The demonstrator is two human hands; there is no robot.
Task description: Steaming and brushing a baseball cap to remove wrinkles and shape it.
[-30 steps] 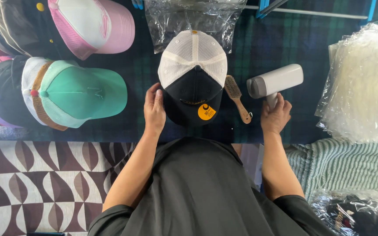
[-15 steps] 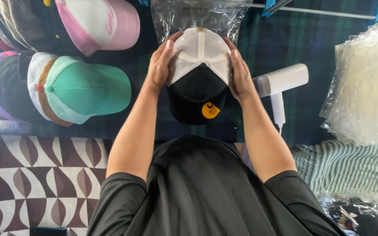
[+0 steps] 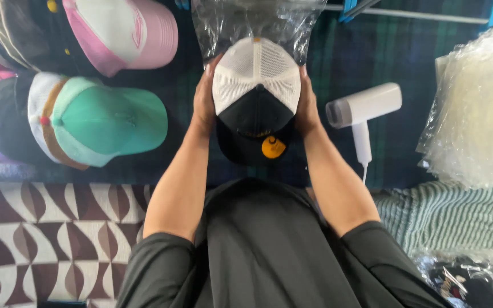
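A cap (image 3: 256, 100) with a white mesh back, black front and a round yellow patch sits between both hands over a dark plaid cloth (image 3: 360, 51). My left hand (image 3: 203, 102) grips its left side and my right hand (image 3: 305, 105) grips its right side. The mesh back of the cap points toward a clear plastic bag (image 3: 255, 23) lying just beyond it, and touches the bag's mouth.
A white handheld steamer (image 3: 362, 111) lies right of the cap. Left are stacked caps: a mint green one (image 3: 109, 122) and a pink and white one (image 3: 126, 31). A pile of clear bags (image 3: 477, 108) is at the right. A striped cloth (image 3: 457, 214) lies below it.
Both hands left the table and took the cap by its sides, then carried it away from me toward the plastic bag. The wooden brush beside the steamer is no longer visible.
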